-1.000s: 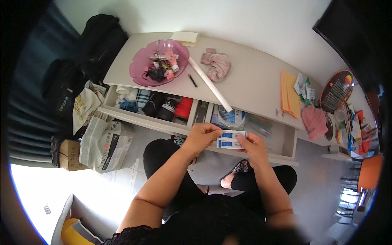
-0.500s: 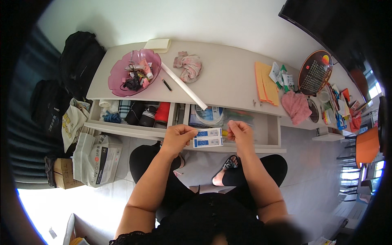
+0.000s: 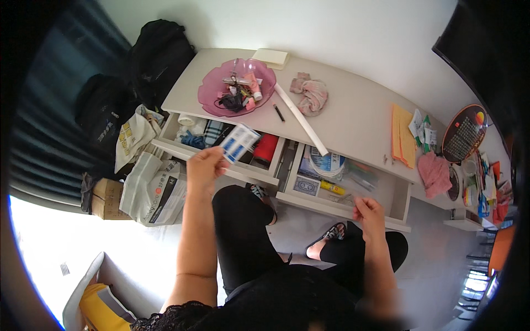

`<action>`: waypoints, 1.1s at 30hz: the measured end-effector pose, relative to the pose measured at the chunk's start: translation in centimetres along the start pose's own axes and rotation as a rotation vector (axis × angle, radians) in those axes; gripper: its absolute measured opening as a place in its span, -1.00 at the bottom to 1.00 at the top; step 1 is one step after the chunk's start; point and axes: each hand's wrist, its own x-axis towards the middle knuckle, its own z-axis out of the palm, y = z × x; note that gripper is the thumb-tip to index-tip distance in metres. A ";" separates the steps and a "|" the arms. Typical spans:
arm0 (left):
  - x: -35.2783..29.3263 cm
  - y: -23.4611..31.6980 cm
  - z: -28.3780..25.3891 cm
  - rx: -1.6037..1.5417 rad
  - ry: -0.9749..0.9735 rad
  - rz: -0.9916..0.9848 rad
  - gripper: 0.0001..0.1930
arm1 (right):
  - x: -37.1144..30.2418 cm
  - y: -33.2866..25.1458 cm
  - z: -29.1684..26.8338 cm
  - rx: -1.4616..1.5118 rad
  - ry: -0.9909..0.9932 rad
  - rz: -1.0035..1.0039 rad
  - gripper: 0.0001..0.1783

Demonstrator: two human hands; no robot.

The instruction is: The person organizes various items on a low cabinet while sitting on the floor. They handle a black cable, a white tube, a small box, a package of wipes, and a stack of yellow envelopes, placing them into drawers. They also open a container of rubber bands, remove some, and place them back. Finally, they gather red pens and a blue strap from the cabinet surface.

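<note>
My left hand pinches a small strip of blue-and-white wrapped adhesive bandages, tilted above the front of the open left drawer. Behind the strip, that drawer holds a red rolled item, black things, checked cloth and a blue tangle. My right hand is at the front edge of the open right drawer, thumb and fingertips pressed together; what they hold, if anything, is too small to see. Inside are a blue card box, a yellow tube and a coiled white cable.
On the desk top are a pink bowl of small items, a white bar, a black pen, a crumpled cloth and orange envelopes. White bags and a cardboard box stand left.
My left hand has carried the bandage strip leftward from over the right drawer to the left one. My right hand has moved away from it, down toward the right drawer's front. The view has shifted left.
</note>
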 end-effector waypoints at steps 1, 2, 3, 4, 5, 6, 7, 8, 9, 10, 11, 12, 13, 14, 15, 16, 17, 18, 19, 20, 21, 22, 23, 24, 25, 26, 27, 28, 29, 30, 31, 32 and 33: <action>1.5 -0.4 -1.4 0.001 0.045 -0.021 -0.85 | -0.2 0.3 -0.2 -0.001 -0.014 0.016 -0.81; 2.9 -0.6 -2.9 0.004 0.094 -0.038 -0.85 | -0.4 0.3 0.0 0.005 -0.032 0.025 -0.81; 4.2 -0.9 -3.7 0.007 0.135 -0.055 -0.84 | -0.6 0.3 0.0 0.012 -0.042 0.031 -0.81; 5.2 -1.2 -4.1 -0.006 0.151 -0.077 -0.85 | -0.7 0.3 0.0 0.021 -0.044 0.036 -0.81; 6.1 -1.4 -4.4 -0.018 0.166 -0.100 -0.85 | -0.7 0.4 0.2 0.020 -0.048 0.034 -0.81; 6.8 -1.6 -4.2 -0.034 0.174 -0.127 -0.85 | -0.8 0.4 0.2 0.015 -0.042 0.031 -0.81; 7.4 -1.8 -4.0 -0.021 0.166 -0.137 -0.85 | -0.9 0.4 0.3 0.010 -0.036 0.027 -0.81; 8.0 -1.9 -3.8 -0.007 0.157 -0.147 -0.86 | -1.1 0.4 0.4 0.007 -0.045 0.026 -0.81; 8.5 -2.0 -3.6 0.004 0.151 -0.157 -0.86 | -1.2 0.3 0.6 0.001 -0.057 0.024 -0.81; 9.4 -2.4 -3.6 0.002 0.154 -0.167 -0.86 | -1.3 0.2 0.5 -0.004 -0.068 0.023 -0.81; 10.6 -2.9 -3.7 -0.001 0.158 -0.177 -0.86 | -1.4 0.1 0.4 -0.009 -0.064 0.032 -0.81; 11.2 -2.9 -3.5 -0.003 0.166 -0.188 -0.87 | -1.6 0.1 0.2 -0.014 -0.062 0.043 -0.81; 11.8 -2.8 -3.2 -0.009 0.192 -0.206 -0.87 | -1.8 0.0 0.1 -0.020 -0.062 0.054 -0.81; 12.6 -3.0 -2.9 -0.025 0.202 -0.212 -0.87 | -2.0 -0.1 -0.1 -0.023 -0.062 0.054 -0.81; 13.4 -3.2 -2.8 -0.041 0.213 -0.214 -0.87 | -2.2 -0.3 -0.2 -0.023 -0.065 0.053 -0.81; 14.1 -3.3 -2.7 -0.056 0.225 -0.215 -0.87 | -2.3 -0.3 -0.4 -0.023 -0.069 0.052 -0.81; 14.8 -3.4 -2.6 -0.067 0.252 -0.215 -0.87 | -2.2 -0.1 -0.6 -0.025 -0.070 0.052 -0.81; 15.2 -3.3 -2.1 -0.076 0.275 -0.216 -0.87 | -2.1 0.1 -0.8 -0.025 -0.067 0.050 -0.81; 15.7 -3.3 -1.8 -0.086 0.297 -0.216 -0.87 | -2.1 0.2 -1.0 -0.024 -0.064 0.049 -0.81; 16.4 -3.4 -1.6 -0.099 0.312 -0.214 -0.87 | -2.2 0.3 -1.0 -0.009 -0.060 0.050 -0.81; 17.2 -3.7 -1.5 -0.112 0.325 -0.212 -0.87 | -2.3 0.2 -1.0 0.006 -0.055 0.051 -0.81; 18.0 -4.0 -1.5 -0.126 0.339 -0.209 -0.88 | -2.4 0.2 -1.0 0.020 -0.051 0.051 -0.81; 18.6 -4.5 -1.7 -0.093 0.347 -0.220 -0.87 | -2.5 0.3 -1.1 0.015 -0.047 0.052 -0.81; 19.2 -4.8 -2.0 -0.059 0.358 -0.231 -0.86 | -2.5 0.4 -1.1 0.010 -0.046 0.056 -0.81; 19.8 -5.0 -2.4 -0.024 0.370 -0.242 -0.86 | -2.4 0.4 -1.1 0.004 -0.045 0.059 -0.81; 20.3 -5.2 -2.9 -0.026 0.379 -0.239 -0.85 | -2.4 0.3 -1.1 0.008 -0.051 0.060 -0.81; 20.4 -5.4 -2.9 -0.026 0.384 -0.241 -0.84 | -2.5 0.2 -1.1 0.010 -0.051 0.062 -0.80; 20.4 -5.5 -2.9 -0.027 0.389 -0.242 -0.83 | -2.6 0.2 -1.2 0.013 -0.052 0.064 -0.80; 20.3 -5.5 -2.9 -0.024 0.397 -0.243 -0.82 | -2.5 0.2 -1.2 0.012 -0.052 0.061 -0.80; 19.7 -5.0 -2.4 -0.020 0.404 -0.246 -0.81 | -2.5 0.2 -1.3 0.011 -0.050 0.060 -0.80; 19.3 -4.8 -2.2 -0.015 0.411 -0.249 -0.80 | -2.5 0.1 -1.3 0.011 -0.048 0.059 -0.80; 19.2 -4.9 -2.2 -0.036 0.404 -0.257 -0.78 | -2.5 0.2 -1.4 0.005 -0.043 0.059 -0.80; 19.1 -4.8 -2.2 -0.057 0.397 -0.264 -0.77 | -2.4 0.1 -1.4 0.000 -0.040 0.058 -0.80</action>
